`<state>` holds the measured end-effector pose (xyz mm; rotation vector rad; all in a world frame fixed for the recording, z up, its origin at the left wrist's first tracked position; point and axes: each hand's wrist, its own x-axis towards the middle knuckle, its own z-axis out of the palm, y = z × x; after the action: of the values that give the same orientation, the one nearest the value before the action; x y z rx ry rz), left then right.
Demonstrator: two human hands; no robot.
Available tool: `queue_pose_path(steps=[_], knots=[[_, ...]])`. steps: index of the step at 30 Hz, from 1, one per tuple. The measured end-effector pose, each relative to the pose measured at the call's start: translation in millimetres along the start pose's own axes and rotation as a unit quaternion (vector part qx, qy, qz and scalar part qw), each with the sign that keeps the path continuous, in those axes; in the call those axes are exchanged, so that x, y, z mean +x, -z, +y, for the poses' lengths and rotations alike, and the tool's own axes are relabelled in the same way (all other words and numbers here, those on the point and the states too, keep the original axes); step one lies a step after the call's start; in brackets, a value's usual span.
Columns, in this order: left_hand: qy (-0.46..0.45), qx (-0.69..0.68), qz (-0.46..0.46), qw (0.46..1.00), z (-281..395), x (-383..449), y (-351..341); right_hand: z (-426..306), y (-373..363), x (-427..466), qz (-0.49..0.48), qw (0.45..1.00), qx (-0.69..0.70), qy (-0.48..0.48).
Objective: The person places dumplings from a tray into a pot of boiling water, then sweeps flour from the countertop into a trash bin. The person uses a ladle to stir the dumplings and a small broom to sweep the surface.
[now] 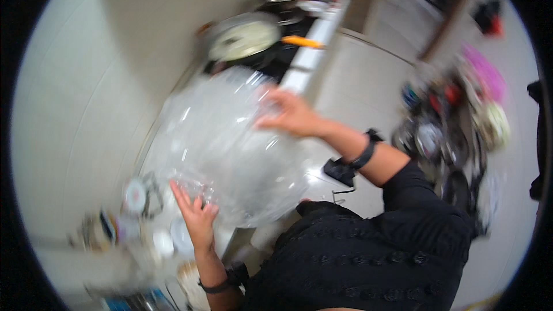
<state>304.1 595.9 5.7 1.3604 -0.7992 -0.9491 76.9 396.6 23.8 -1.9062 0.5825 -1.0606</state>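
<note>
A large, clear plastic bag or sheet, puffed out and shiny, spans the space between my two hands over the counter. My right hand has its upper edge, with thumb and fingers curved about the film. At the lower left, my left hand holds bunched film near its spread fingertips. Both hands are blurred, so the exact finger contact is hard to see. Black bands circle both forearms.
A wide pan with pale contents sits on the black stove, near an orange-handled item. White bowls and jars stand on the lower-left counter. Cookware is piled at right.
</note>
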Motion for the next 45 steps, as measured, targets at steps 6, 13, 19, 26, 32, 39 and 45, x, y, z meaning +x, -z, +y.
queue_pose_path(steps=[6, 13, 19, 26, 32, 39, 45], knots=[[-0.089, 0.162, -0.295, 0.937, -44, 35, -139, 2, 15, -97, 0.064, 0.990, 0.076, 0.104], [-0.158, 0.181, -0.454, 0.858, -84, 41, -205, -17, 67, -214, 0.232, 0.964, 0.089, -0.095], [0.124, 0.030, -0.575, 0.808, -104, 16, -237, -40, 66, -294, 0.268, 0.936, -0.114, -0.198], [0.140, -0.026, -0.517, 0.844, -118, 12, -315, -4, 110, -366, 0.444, 0.842, -0.055, -0.303], [0.167, -0.063, -0.428, 0.886, -112, 38, -395, 55, 223, -546, 0.856, 0.456, 0.119, -0.210], [0.212, -0.068, -0.398, 0.890, -129, 41, -533, 82, 258, -752, 0.951, 0.215, 0.183, -0.126], [0.194, -0.056, -0.437, 0.877, -138, 35, -645, 78, 216, -783, 0.909, 0.149, 0.039, -0.387]])
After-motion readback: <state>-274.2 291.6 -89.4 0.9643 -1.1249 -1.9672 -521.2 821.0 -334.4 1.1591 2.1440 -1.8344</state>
